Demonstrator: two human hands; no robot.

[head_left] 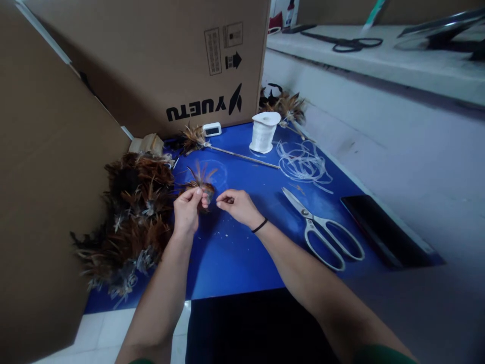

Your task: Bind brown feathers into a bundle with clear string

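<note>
A small bunch of brown feathers [206, 188] fans upward from my left hand [186, 208], whose thumb and fingers are closed round its base. Just to the right is my right hand [239, 206], its thumb and forefinger pinched together a short gap from the feathers. Anything in that pinch is too small to make out. Beyond both hands, a thin stick with feathers tied at one end [194, 139] lies across the blue table [227, 263]. Piled left of my left hand are several tied feather bunches [140, 222].
Scissors [322, 230] and a black phone-like slab [379, 230] lie at the right. Farther back are a white spool [263, 134], tangled clear strips [303, 162] and a small white device [211, 129]. Cardboard boxes [151, 55] wall the back and left; a ledge [379, 60] runs along the right.
</note>
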